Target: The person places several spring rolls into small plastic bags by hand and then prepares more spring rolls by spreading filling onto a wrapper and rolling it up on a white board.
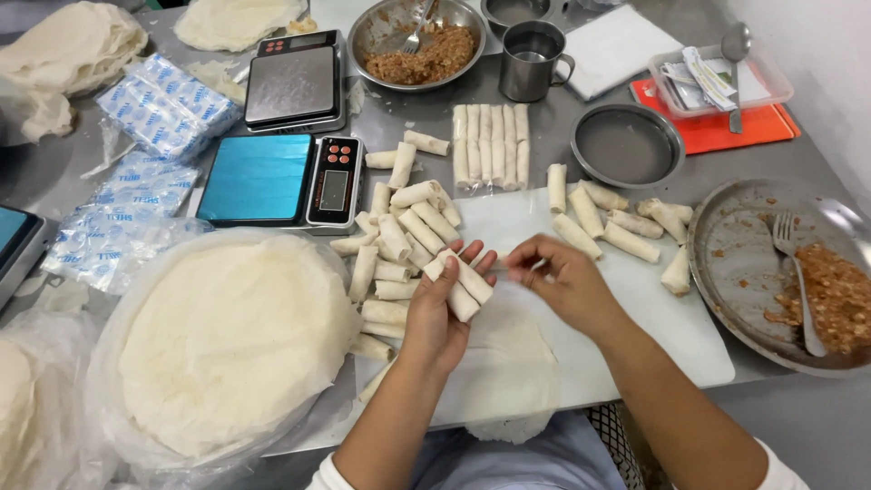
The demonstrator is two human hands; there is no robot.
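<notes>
The left hand [442, 308] is closed around two finished spring rolls [464, 283], holding them over the white cutting board [671, 336] near the middle of the bench [789, 426]. The right hand [558, 277] sits just beside them, fingertips pinched on what looks like the end of a roll or a scrap of wrapper; exactly what it grips is too small to tell. Under both hands a round wrapper [508, 372] lies flat on the board, unfilled.

A good deal looks done: a loose heap of rolled pieces [399, 245] lies left of the hands, a tidy row [491, 145] is lined up toward the far edge, and more rolls [617, 222] are scattered on the board's right side. Plenty seems left too: a thick stack of wrappers [231, 340] in plastic sits at the near left, and the metal tray [726, 263] at the right edge holds a mound of brown filling [839, 295] with a fork [794, 272]. A bowl of filling [417, 45] stands at the far edge, behind two scales [281, 177]
</notes>
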